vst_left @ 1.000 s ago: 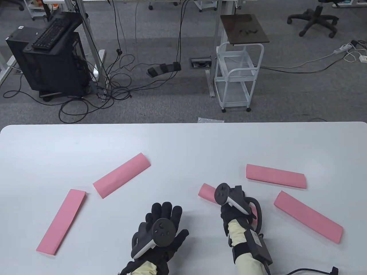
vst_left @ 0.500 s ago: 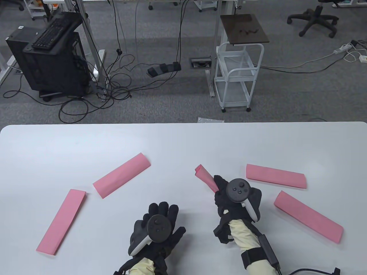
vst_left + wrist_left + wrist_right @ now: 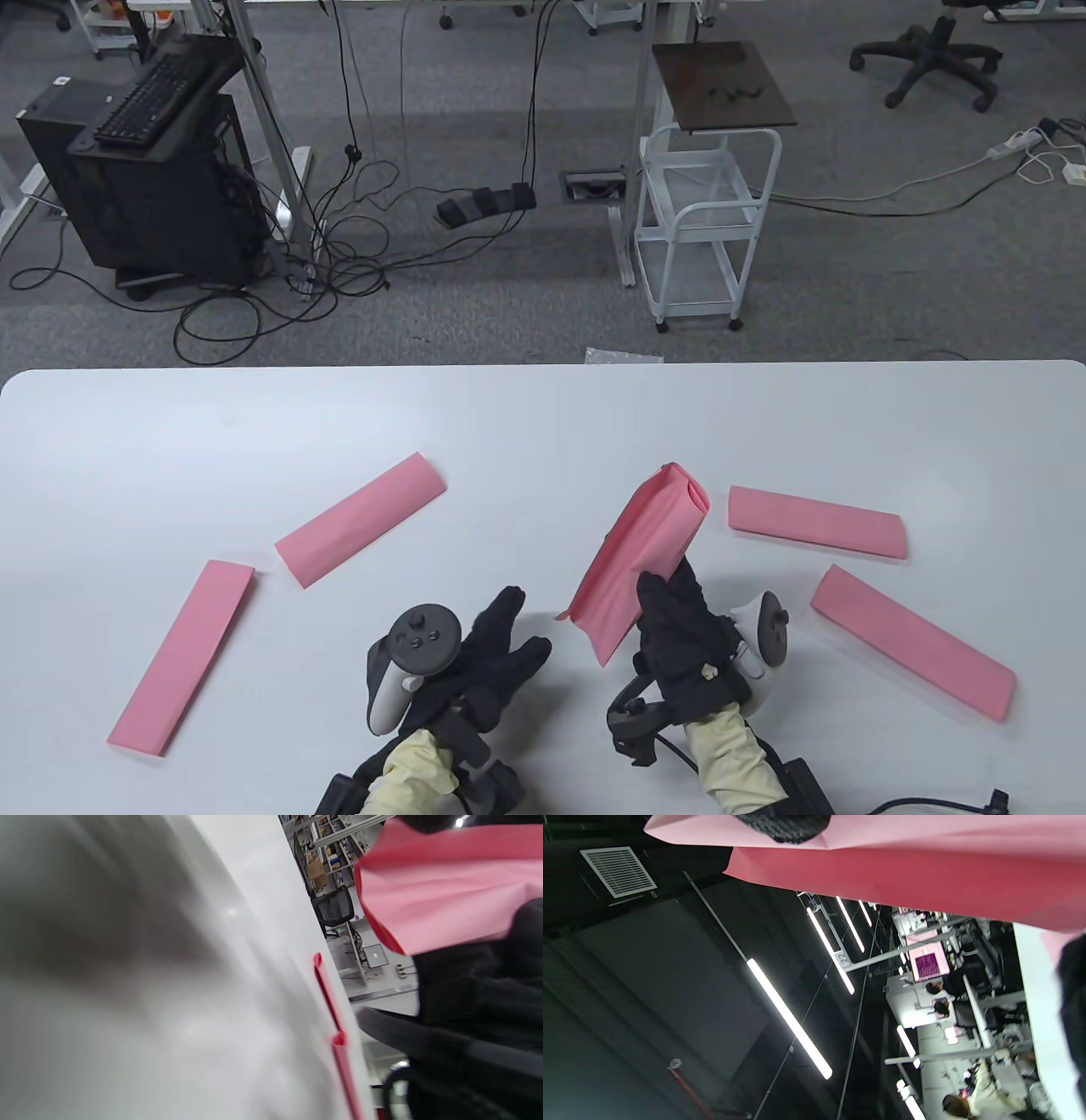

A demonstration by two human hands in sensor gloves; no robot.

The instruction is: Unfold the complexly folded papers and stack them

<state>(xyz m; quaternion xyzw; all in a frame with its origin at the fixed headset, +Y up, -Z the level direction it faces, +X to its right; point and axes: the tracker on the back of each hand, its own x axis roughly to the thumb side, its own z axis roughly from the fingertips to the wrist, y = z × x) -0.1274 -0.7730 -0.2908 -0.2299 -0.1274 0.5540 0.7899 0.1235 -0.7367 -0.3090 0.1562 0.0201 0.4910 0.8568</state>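
My right hand grips a folded pink paper near its lower end and holds it tilted above the white table. The same paper fills the top of the right wrist view, with a gloved fingertip pressed on it. My left hand is empty, fingers spread, pointing toward the paper's lower corner without touching it. The held paper also shows at the upper right of the left wrist view.
Four more folded pink strips lie flat on the table: two on the left and two on the right. A white cart and cables stand on the floor beyond the table's far edge.
My right hand has turned palm up and lifted the folded paper off the table, raising it upright. My left hand has rotated and reached rightward toward the paper.
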